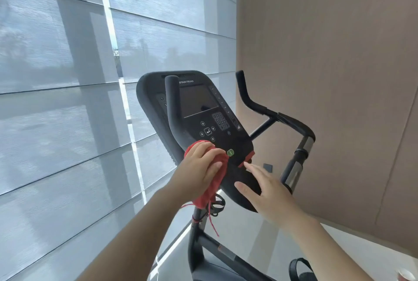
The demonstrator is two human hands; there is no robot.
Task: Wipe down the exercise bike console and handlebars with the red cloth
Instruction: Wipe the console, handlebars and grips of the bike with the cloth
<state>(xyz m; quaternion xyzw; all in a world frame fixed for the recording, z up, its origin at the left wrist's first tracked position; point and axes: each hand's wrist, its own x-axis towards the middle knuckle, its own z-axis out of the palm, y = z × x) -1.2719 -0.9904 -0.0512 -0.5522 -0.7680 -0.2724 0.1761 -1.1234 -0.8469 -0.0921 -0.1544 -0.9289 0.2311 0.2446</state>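
Observation:
The black bike console with a dark screen and keypad fills the centre of the head view. My left hand presses the bunched red cloth onto the console's lower left edge, at the base of the left handlebar. Loose red threads hang below the cloth. My right hand lies flat with fingers spread on the console's lower right edge, touching a small red part there. The right handlebar curves away to the right, down to a silver grip.
Shaded windows fill the left side and a tan wall stands at the right. The bike frame and a pedal strap lie below. A paper cup sits at the bottom right corner.

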